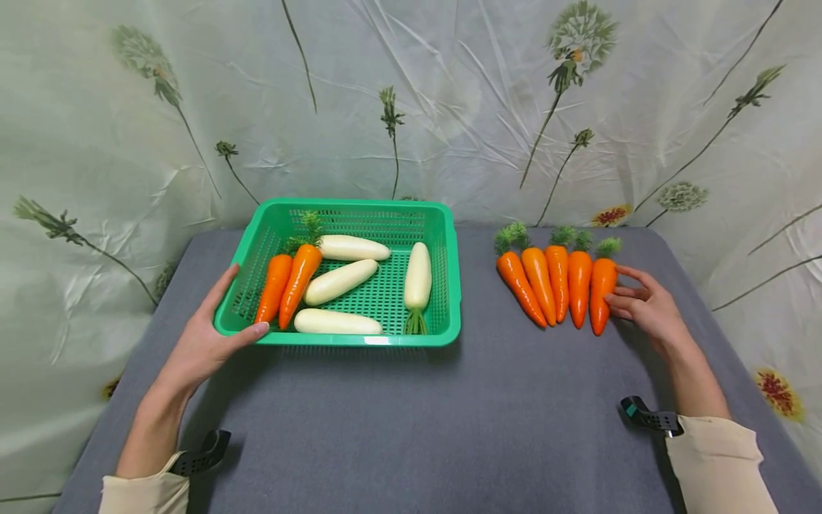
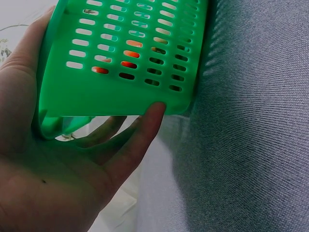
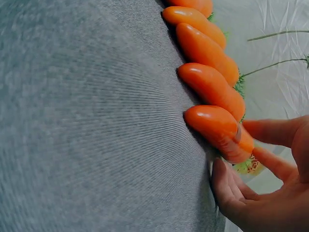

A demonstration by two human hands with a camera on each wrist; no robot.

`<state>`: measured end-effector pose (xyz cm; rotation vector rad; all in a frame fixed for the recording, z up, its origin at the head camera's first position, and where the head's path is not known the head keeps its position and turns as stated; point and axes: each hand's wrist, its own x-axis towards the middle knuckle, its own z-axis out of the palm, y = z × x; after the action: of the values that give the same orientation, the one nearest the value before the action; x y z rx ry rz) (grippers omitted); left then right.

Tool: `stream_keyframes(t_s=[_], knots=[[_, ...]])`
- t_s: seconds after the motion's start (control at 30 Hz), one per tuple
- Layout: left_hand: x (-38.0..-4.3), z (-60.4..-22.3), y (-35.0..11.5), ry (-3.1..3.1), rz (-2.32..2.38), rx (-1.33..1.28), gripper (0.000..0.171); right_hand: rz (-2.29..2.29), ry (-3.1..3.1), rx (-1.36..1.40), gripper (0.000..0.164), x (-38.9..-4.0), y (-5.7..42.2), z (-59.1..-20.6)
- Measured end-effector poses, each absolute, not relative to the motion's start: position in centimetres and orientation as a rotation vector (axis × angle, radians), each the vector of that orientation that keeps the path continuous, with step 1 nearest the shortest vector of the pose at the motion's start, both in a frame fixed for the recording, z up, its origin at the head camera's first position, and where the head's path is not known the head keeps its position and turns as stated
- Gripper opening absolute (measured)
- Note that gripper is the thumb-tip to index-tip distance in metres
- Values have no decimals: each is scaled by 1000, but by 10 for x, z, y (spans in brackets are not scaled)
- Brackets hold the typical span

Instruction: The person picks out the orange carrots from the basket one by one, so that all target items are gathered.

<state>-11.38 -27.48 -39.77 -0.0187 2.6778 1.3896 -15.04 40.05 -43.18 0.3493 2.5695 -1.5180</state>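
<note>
The fingers of the right hand point(image 1: 648, 310) are parted, with thumb and forefinger both touching the right flank of the outermost carrot point(image 1: 601, 293), which lies on the table point(image 1: 411, 428); nothing closes round its far side, so this reads as steadying or nudging from the edge, not as lifting. The left hand point(image 1: 202, 343) straddles the near left corner of the green basket point(image 1: 454, 278), thumb over the front rim and the other fingers apart along the outside of the wall, a clasp that probably serves to keep the basket from sliding; whether it bears any weight, I cannot tell. Next to the outermost carrot, the other four carrots point(image 1: 561, 285) make a close row, tips toward the person and leafy tops toward the patterned cloth point(image 1: 443, 86), perhaps so that they line up neatly and are easy to reach. Inside the basket, two carrots point(image 1: 300, 282) lean side by side at the left end, their leaves at the back. Three white radishes point(image 1: 342, 282) lie roughly crosswise beside them, while a fourth radish point(image 1: 418, 275) lies alone near the right wall, green stems toward the front, a spread that seems loose rather than sorted.
</note>
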Motion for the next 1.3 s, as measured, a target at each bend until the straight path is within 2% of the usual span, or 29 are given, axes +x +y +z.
stream_keyframes(t_s=[0.23,0.63,0.87,1.3], knots=[[-114,-398,-275,2687,1378,-26,106,-1394,2655,465,90,-150,397,-430],[-116,-398,-273,2668,1384,-46,107,-1508,2628,487,75,-153,395,-427],[-117,-399,-274,2655,1413,-30,106,-1395,2697,537,87,-155,393,-429],[-114,-399,-275,2637,1437,-25,105,-1412,2626,447,87,-158,387,-431]])
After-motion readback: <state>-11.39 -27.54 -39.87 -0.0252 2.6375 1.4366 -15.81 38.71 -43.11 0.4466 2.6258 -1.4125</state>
